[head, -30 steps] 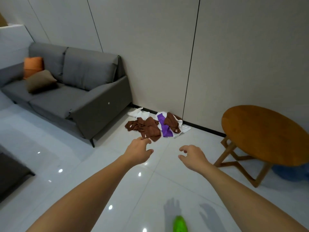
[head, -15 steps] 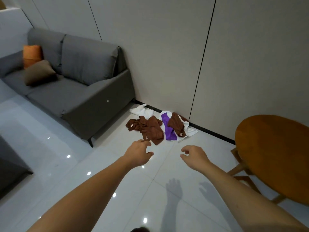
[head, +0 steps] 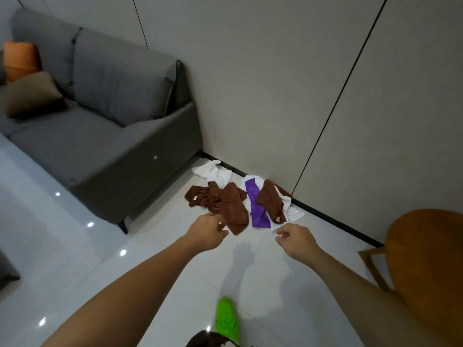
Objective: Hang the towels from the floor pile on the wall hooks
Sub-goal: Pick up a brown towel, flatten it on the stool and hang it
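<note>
A pile of towels lies on the white floor against the wall: brown towels [head: 225, 204], a purple towel [head: 255, 209] and white towels [head: 213, 171]. Both my arms reach forward above the floor, short of the pile. My left hand [head: 206, 232] hovers just before the near end of a brown towel, fingers loosely curled, holding nothing. My right hand [head: 297, 240] hovers in front of the white and purple towels, fingers loosely curled and empty. No wall hooks are in view.
A grey sofa [head: 105, 136] with orange and brown cushions stands left of the pile. A round wooden table [head: 426, 246] stands at the right. My green shoe [head: 226, 319] is on the floor below my hands. Panelled wall [head: 275, 83] rises behind the pile.
I have stepped closer to the pile. It now sits lower and larger in view, both hands are nearer to it, and the green shoe has come forward into sight.
</note>
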